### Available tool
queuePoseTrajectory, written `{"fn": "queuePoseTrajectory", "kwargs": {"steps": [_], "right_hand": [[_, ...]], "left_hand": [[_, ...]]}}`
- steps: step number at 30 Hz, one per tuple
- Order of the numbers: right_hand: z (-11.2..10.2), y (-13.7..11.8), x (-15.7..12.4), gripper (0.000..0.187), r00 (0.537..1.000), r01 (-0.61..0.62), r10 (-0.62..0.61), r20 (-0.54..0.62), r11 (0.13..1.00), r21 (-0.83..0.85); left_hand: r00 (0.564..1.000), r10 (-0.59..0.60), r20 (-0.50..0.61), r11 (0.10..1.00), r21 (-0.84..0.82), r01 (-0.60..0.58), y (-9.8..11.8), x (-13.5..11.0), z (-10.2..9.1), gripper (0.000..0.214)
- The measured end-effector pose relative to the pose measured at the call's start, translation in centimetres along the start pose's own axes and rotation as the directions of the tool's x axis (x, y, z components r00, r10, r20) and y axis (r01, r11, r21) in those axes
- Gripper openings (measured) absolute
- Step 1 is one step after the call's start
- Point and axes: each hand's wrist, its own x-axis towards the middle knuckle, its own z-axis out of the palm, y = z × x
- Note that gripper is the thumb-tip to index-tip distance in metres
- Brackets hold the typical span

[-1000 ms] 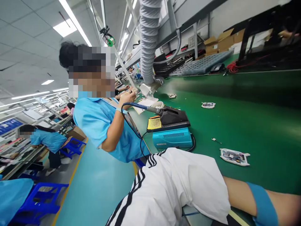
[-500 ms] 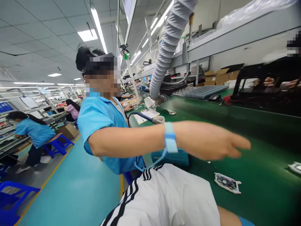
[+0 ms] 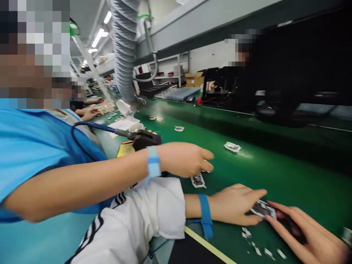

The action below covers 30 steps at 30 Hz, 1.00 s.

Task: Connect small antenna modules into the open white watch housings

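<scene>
- Grip: both hands on same circuit board (image 3: 259,208) — L hand (image 3: 233,205) has thumb + index straddling its left end, looks gripped; R hand (image 3: 310,229) pinches right end, thumb over the top face
- Key relation: board sits btwn the two hands, both in contact, so neither is nearer; it lies to the right of L fingertips, left of R fingertips
- Long axis: approx L hand to R hand, left end slightly farther from the wearer, right end slightly closer; component side faces up
- Loc: near edge side of the green tabletop (image 3: 275,165), well clear of far edge; can't tell if it's lifted or resting
- Loose bits (image 3: 268,253) on tabletop just beside, btwn board and near edge
- L wrist has blue strap (image 3: 205,211)
- Co-worker's hand (image 3: 183,159) reaches in from left edge, apart from wearer's hands — second board (image 3: 198,180) just below its fingers, can't tell if held
- Another board (image 3: 232,147) farther off, toward far edge
</scene>
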Motion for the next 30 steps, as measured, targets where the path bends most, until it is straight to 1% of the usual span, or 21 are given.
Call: {"fn": "queuePoseTrajectory", "kwargs": {"steps": [1, 2, 5, 7, 9, 11, 16, 19, 21, 23, 26, 28, 30], "right_hand": [[-0.3, -0.1, -0.1, 0.018, 0.997, 0.018, -0.018, 0.069, 1.0, 0.013], [-0.7, -0.3, 0.0, 0.018, 0.995, 0.033, -0.033, 0.096, 0.999, 0.003], [-1.5, -1.3, 0.7, 0.028, 0.995, 0.085, -0.075, 0.071, 0.985, -0.151], [-1.7, -1.8, 1.2, 0.034, 0.988, 0.156, -0.144, 0.064, 0.953, -0.261], [-1.8, -2.1, 1.5, 0.034, 0.974, 0.226, -0.219, 0.06, 0.911, -0.346], [-1.8, -2.4, 1.6, 0.032, 0.962, 0.265, -0.27, 0.045, 0.876, -0.403], [-1.9, -2.9, 1.7, 0.024, 0.96, 0.271, -0.278, 0.043, 0.871, -0.41], [-1.9, -2.7, 1.8, 0.024, 0.95, 0.303, -0.307, 0.061, 0.853, -0.425], [-1.8, -2.4, 1.8, 0.022, 0.951, 0.302, -0.304, 0.06, 0.864, -0.403], [-1.8, -2.3, 1.7, 0.019, 0.969, 0.242, -0.243, 0.036, 0.917, -0.317], [-2.0, -2.3, 1.7, 0.014, 0.998, 0.058, -0.057, 0.01, 0.993, -0.1], [-2.2, -2.3, 1.7, 0.013, 0.996, -0.08, 0.079, 0.028, 0.996, 0.044], [-2.6, -2.3, 1.8, 0.01, 0.975, -0.221, 0.214, 0.065, 0.963, 0.156]], "left_hand": [[1.0, 0.004, 0.0, 1.0, -0.031, -0.004, -0.3, 0.0, 0.0, 0.064], [1.0, 0.004, 0.001, 0.998, -0.068, -0.004, -0.6, 0.0, 0.0, 0.064], [1.0, -0.028, -0.01, 0.982, -0.187, 0.025, -0.9, 0.0, -0.1, 0.063], [0.998, -0.057, -0.028, 0.968, -0.245, 0.048, -0.7, -0.1, -0.1, 0.063], [0.996, -0.081, -0.04, 0.956, -0.285, 0.066, -0.4, -0.2, -0.1, 0.064], [0.994, -0.099, -0.045, 0.945, -0.316, 0.08, -0.3, -0.2, -0.1, 0.066], [0.994, -0.083, -0.07, 0.936, -0.349, 0.053, -0.3, -0.2, -0.2, 0.064], [0.993, -0.087, -0.085, 0.928, -0.369, 0.05, -0.4, -0.2, -0.2, 0.062], [0.991, -0.096, -0.09, 0.914, -0.402, 0.052, -0.4, -0.2, -0.2, 0.062], [0.989, -0.109, -0.097, 0.893, -0.447, 0.054, -0.3, -0.2, -0.2, 0.062], [0.985, -0.141, -0.104, 0.865, -0.497, 0.071, -0.2, -0.2, -0.3, 0.06], [0.985, -0.14, -0.099, 0.862, -0.502, 0.072, -0.3, -0.1, -0.4, 0.058], [0.99, -0.114, -0.088, 0.885, -0.462, 0.061, -0.5, 0.0, -0.3, 0.055]]}}
